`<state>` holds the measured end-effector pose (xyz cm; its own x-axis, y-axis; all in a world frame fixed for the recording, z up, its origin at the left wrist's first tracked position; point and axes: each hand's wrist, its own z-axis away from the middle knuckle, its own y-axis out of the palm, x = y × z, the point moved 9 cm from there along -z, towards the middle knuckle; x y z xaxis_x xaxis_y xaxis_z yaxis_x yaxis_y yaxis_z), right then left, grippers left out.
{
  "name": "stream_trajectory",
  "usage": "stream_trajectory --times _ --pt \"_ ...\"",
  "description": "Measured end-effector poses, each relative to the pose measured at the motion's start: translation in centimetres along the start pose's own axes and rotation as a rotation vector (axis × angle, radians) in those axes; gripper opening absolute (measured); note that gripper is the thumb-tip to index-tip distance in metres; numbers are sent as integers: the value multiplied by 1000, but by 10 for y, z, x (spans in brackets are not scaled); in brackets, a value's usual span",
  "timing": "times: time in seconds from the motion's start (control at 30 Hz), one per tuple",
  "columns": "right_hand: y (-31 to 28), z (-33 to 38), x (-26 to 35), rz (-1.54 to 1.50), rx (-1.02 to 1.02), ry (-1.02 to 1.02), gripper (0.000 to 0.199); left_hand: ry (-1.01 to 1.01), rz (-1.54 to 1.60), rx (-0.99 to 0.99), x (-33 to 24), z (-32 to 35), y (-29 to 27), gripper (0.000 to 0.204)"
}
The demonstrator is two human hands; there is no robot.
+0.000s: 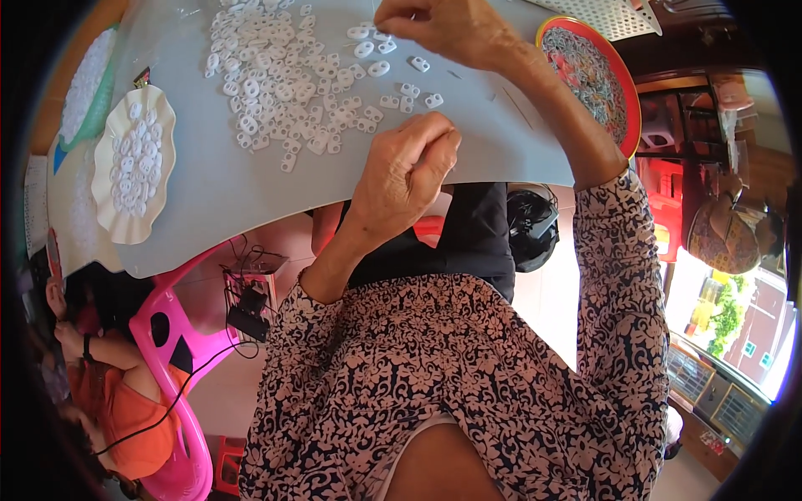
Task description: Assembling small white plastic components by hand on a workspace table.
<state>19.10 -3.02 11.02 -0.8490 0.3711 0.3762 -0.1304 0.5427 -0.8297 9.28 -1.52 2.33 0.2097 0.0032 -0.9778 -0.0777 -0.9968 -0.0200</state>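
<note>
My left hand (407, 171) is closed above the table's near edge, thumb pressed against curled fingers. Whatever it grips is hidden. Farther away, my right hand (455, 29) pinches its fingertips together beside a few loose white plastic pieces (364, 49); anything between them is too small to make out. Left of both hands spreads a large pile of small white plastic pieces (280, 71), many with two holes. Several two-holed pieces (408, 89) lie apart from it, between my hands.
A red round tray (632, 104) of small grey wiry bits stands right of my right forearm. At the left are a wavy-rimmed cream dish (104, 179) of white pieces and a green basket (104, 96). Another person (134, 392) sits by a pink chair (180, 401).
</note>
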Motion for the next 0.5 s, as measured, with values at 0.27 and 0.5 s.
stream_trajectory --times 0.27,0.5 --pt "-18 37 -43 -11 0 118 13 75 -96 -14 3 2 -4 12" --pt "17 66 -56 111 275 190 14 17 -144 -8 5 -1 -7 15"
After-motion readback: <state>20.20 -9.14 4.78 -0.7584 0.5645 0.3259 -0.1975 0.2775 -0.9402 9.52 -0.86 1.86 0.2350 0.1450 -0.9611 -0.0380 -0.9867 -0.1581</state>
